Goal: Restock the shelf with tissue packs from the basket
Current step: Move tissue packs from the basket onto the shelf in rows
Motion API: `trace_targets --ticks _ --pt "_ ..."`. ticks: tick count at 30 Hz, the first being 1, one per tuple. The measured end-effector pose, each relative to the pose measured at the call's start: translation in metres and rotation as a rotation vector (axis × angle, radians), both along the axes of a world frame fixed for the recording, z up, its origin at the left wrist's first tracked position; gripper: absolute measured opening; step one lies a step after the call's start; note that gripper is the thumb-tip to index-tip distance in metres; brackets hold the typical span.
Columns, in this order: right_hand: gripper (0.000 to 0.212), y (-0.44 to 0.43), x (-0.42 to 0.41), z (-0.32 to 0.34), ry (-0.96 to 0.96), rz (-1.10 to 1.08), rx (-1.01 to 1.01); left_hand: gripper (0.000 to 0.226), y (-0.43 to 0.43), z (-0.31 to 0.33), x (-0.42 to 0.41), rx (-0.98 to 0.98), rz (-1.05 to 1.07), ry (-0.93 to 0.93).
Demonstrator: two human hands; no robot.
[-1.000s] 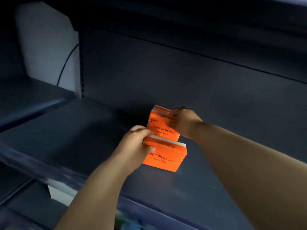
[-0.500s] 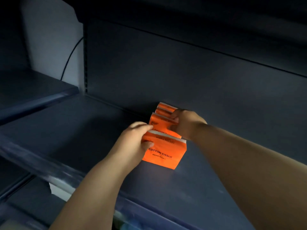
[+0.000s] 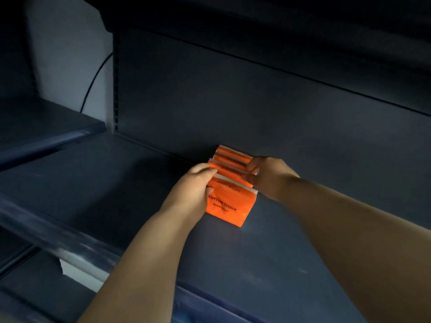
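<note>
While both my arms reach in over the dark blue shelf [image 3: 116, 183], my left grip [image 3: 191, 192] is clamped on the left end of the front tissue pack [image 3: 224, 207]. Its fingers curl over the top edge and the thumb presses on the orange face just beside the words COTTON TISSUE. My right grip [image 3: 268, 176] is closed on the right end of the row, its fingertips [image 3: 251, 169] pinching the top of one of the packs behind [image 3: 231, 157]; which one exactly I cannot tell. Those packs stand upright on edge, each touching the next, with their white-trimmed tops up. The row runs from the shelf's back panel [image 3: 233, 101] toward me. I count about four packs in all, the rearmost against or just beside the panel. The row sits toward the back of the shelf, well apart from its front edge [image 3: 58, 236]. At left a neighbouring shelf [image 3: 46, 129] sits a little higher, and a thin black cable [image 3: 93, 78] hangs down the pale wall [image 3: 70, 54] behind it.
</note>
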State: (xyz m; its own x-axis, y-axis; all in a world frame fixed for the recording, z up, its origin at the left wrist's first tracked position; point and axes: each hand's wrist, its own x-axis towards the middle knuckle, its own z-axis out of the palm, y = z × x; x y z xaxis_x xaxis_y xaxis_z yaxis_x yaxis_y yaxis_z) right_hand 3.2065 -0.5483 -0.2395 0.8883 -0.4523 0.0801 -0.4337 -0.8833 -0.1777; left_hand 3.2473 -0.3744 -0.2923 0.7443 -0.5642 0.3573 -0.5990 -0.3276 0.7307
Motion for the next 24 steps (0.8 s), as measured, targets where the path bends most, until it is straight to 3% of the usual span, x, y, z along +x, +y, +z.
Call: trace_targets --ticks 6,10,18,24 --pt "0.025 -0.002 0.002 -0.002 0.0 0.026 -0.022 0.054 -0.01 -0.001 0.004 0.057 0.05 0.129" --pt "0.034 0.001 -0.002 0.003 -0.007 0.046 -0.093 0.061 -0.007 0.004 0.001 0.168 0.096 0.063" --pt "0.04 0.013 -0.051 0.025 -0.007 0.073 -0.073 0.067 -0.001 0.032 -0.024 0.483 0.212 -0.203" --pt "0.043 0.031 -0.14 0.039 0.046 0.093 -0.055 0.052 -0.002 0.051 -0.088 0.707 0.097 -0.43"
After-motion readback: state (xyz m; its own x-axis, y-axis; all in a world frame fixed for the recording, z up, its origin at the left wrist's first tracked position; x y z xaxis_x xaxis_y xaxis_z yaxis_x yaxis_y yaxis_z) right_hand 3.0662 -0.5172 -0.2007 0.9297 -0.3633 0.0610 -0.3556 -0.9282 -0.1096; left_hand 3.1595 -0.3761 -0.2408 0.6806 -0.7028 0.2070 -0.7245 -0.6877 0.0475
